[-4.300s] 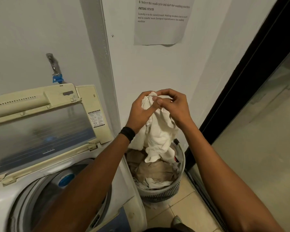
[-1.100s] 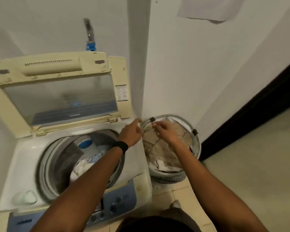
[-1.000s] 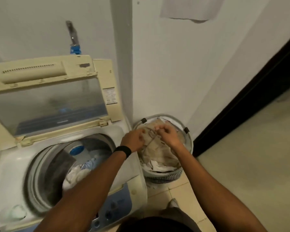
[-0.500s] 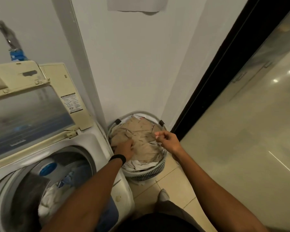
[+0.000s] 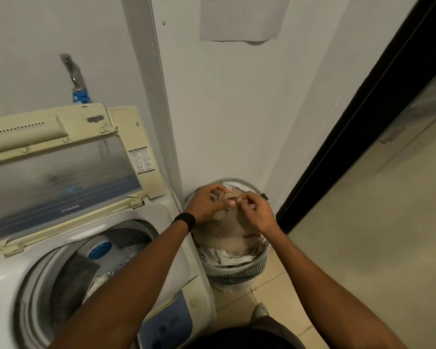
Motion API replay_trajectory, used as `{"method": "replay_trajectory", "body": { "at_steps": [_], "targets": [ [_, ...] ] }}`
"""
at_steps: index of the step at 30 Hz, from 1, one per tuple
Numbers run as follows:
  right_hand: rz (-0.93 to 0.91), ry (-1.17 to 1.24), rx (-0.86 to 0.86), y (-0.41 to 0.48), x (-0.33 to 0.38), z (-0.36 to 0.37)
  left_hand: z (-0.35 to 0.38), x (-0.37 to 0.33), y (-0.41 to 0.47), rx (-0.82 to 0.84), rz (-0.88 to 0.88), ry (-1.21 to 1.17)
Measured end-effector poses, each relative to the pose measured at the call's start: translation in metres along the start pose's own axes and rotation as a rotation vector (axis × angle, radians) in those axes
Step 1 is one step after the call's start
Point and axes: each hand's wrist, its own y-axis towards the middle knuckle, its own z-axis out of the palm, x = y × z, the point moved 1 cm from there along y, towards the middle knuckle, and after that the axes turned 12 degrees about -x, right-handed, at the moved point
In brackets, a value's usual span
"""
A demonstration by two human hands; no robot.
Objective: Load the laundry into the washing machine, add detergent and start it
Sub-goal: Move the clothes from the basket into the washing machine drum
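Two bare forearms, yours, reach forward from the bottom of the view over the near corner of the white top-loading washing machine (image 5: 184, 268). Its smooth blue control panel (image 5: 166, 321) lies nearest you, the knobs too blurred to read. Behind it the round grey drum (image 5: 68, 273) opens upward, with white laundry (image 5: 101, 283) crumpled inside beside a blue-capped centre post (image 5: 100, 249).

A black wristband (image 5: 184, 221) circles your left wrist. Your left hand (image 5: 207, 202) curls its fingers round a bunched fold of the crumpled beige cloth (image 5: 224, 233). Your right hand (image 5: 256, 214) pinches the same cloth between thumb and fingertips, and the two hands almost touch.

The cloth is soft and matte. It is heaped in the round grey-and-white striped laundry basket (image 5: 237, 273), which stands on the pale tiled floor (image 5: 239, 303) just right of the machine, in the corner of the wall. Bunched as it is, the cloth shows no clear long axis. A narrow flat band of it runs sideways between your hands, and the rest drapes down into the basket over white pieces.

Farther back, the yellowed cream plastic lid (image 5: 61, 127) with its clear window stands open, tilted towards the wall. Above it a metal tap with a blue fitting (image 5: 79, 95) sits on the wall. A white paper sheet (image 5: 239, 18) hangs higher up, and a black door frame (image 5: 363, 122) slants away on the right.
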Motion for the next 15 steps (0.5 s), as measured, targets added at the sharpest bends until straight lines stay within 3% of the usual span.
{"method": "replay_trajectory", "body": {
  "at_steps": [3, 8, 12, 15],
  "targets": [
    [0.042, 0.042, -0.036, 0.01, 0.01, -0.005, -0.023, -0.004, -0.001, 0.043, 0.092, 0.081],
    [0.044, 0.139, -0.133, 0.017, 0.033, -0.008, -0.048, -0.016, 0.003, -0.245, 0.19, 0.05],
    [-0.016, 0.215, -0.174, 0.026, 0.051, -0.008, -0.056, -0.032, 0.002, -0.355, 0.189, 0.032],
    [-0.057, 0.314, -0.098, 0.029, 0.072, -0.002, -0.051, -0.047, -0.001, -0.362, 0.193, -0.039]
  ]
}}
